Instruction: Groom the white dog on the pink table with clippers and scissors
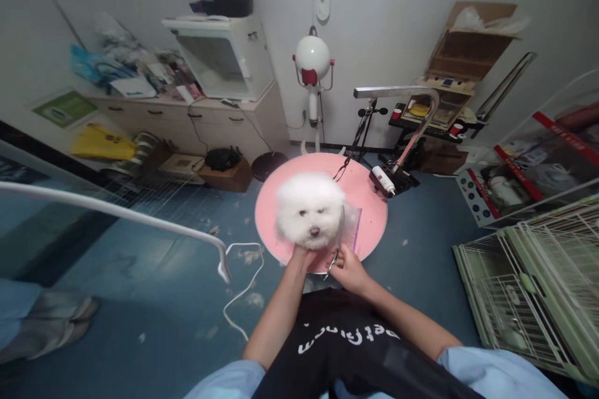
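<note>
Black apron [346, 340] lies nearest, on the wearer's side of the white dog [309, 202]. Beneath the dog spreads a round pink tabletop [374, 218]. Left hand [303, 254] is under the dog's chin, fingers hidden, grip impossible to tell. Right hand [350, 271], nearer the dog's right-of-picture cheek, has fingers curled round scissors [334, 259], long axis running along that cheek.

Left forearm [279, 315] bare, angled forward and inward to the near edge of the tabletop [267, 215]. Left hand [303, 254] over that edge, fingers hidden, pose unclear. Right forearm [405, 317] also bare, flatter diagonal in from the right. Right hand [349, 269] by same edge, fingers curled in a grip. Hands near each other.
</note>
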`<state>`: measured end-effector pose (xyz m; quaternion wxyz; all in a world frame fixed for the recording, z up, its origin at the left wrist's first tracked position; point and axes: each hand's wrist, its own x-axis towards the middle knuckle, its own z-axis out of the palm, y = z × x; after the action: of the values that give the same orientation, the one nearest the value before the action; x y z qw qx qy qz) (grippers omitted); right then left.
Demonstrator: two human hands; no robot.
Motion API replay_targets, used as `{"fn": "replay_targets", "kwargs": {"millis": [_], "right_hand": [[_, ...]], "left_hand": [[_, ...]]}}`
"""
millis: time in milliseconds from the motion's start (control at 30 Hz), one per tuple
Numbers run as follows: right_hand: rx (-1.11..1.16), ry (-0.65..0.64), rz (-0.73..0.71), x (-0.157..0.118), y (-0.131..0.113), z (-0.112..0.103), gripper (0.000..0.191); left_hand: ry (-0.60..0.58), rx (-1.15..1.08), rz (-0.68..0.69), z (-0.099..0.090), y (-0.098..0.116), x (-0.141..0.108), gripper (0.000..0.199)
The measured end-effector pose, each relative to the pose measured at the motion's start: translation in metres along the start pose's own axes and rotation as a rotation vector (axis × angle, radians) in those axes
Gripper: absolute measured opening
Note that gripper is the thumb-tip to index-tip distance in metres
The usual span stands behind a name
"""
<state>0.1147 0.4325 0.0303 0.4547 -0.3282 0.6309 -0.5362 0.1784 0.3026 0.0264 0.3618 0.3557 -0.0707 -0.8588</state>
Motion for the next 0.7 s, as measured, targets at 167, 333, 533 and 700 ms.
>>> {"fn": "replay_targets", "kwargs": {"millis": [167,333,533,700], "right_hand": [[-0.111,-0.027,-0.058,0.008,-0.014,-0.018,0.031],[-0.148,-0.073,-0.043,0.011,-0.023,-0.032,0.031],[-0.325,-0.134,-0.052,0.024,-0.042,-0.054,0.027],[-0.280,-0.234,-0.032,0.031,-0.056,-0.072,0.031]], "left_hand": [[0.014,-0.036,-0.003,0.010,0.004,-0.011,0.025],[0.020,-0.038,-0.025,0.016,0.007,-0.020,0.026],[-0.013,-0.053,-0.002,0.019,0.008,-0.027,0.026],[0.009,-0.125,-0.036,0.016,0.008,-0.029,0.022]]}}
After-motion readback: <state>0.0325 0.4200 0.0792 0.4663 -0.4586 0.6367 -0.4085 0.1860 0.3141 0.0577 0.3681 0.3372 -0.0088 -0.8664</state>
